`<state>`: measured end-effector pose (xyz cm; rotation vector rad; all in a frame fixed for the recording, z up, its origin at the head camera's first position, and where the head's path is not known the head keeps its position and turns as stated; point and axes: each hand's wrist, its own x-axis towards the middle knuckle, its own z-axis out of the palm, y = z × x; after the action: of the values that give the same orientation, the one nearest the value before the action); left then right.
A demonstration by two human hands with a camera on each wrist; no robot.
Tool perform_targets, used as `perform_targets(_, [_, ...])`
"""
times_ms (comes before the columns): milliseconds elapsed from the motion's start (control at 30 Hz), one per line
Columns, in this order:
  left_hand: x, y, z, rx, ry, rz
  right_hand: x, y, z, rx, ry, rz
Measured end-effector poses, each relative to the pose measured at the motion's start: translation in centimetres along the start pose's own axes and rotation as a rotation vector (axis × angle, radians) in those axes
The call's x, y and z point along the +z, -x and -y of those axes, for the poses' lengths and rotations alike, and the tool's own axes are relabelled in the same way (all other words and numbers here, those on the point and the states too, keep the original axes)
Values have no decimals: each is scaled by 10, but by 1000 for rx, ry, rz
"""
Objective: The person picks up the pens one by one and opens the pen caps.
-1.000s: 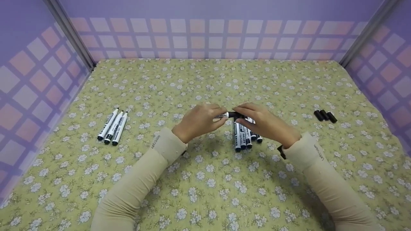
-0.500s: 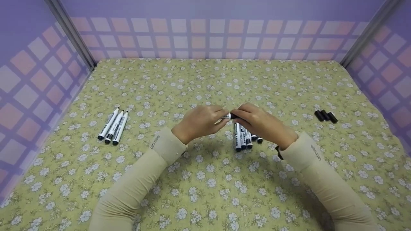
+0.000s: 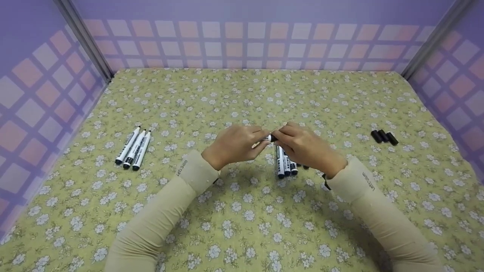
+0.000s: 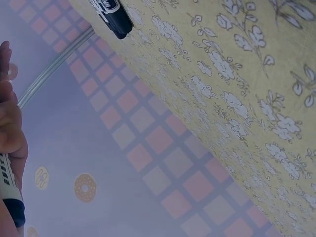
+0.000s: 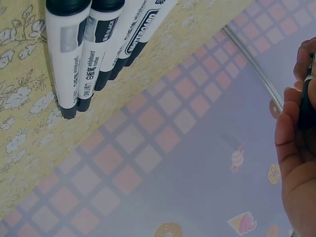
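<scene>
Above the middle of the cloth, my left hand (image 3: pixel 235 146) holds a whiteboard marker (image 3: pixel 268 138) by its white body. The marker's body (image 4: pixel 7 177) also shows at the left edge of the left wrist view. With bent fingers, my right hand (image 3: pixel 305 149) grips the black cap end (image 5: pixel 307 111) of the same marker. Fingers cover most of the marker, so I cannot tell how far the cap sits on it. Just below the hands lies a row of capped whiteboard markers (image 3: pixel 280 164), partly hidden by my right hand in the head view.
Three uncapped markers (image 3: pixel 133 149) lie together on the left, tips pointing away. Three loose black caps (image 3: pixel 382 136) lie on the far right. A flowered yellow cloth (image 3: pixel 242 211) covers the table, with purple checked walls (image 3: pixel 261 41) at the back and sides.
My right hand has shifted slightly left, and its fingers have closed more tightly round the marker's black end, covering more of it. The left hand has barely moved.
</scene>
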<state>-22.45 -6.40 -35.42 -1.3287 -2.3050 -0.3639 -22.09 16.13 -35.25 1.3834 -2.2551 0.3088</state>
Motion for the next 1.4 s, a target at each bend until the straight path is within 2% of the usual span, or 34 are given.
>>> perform_targets(367, [-2,0,-1,-72,111,44,5,2,-2,-34,20,-61])
perform_targets(833, [-3,-1,4,-210,335,142,11,2,-6,-104,86,-123])
perform_targets(1100, [-3,-2,5,-216,410,158,12,3,-8,-136,98,-142])
perform_targets(1400, [-5,-3,5,-218,438,172,10,4,-8,-159,111,-157])
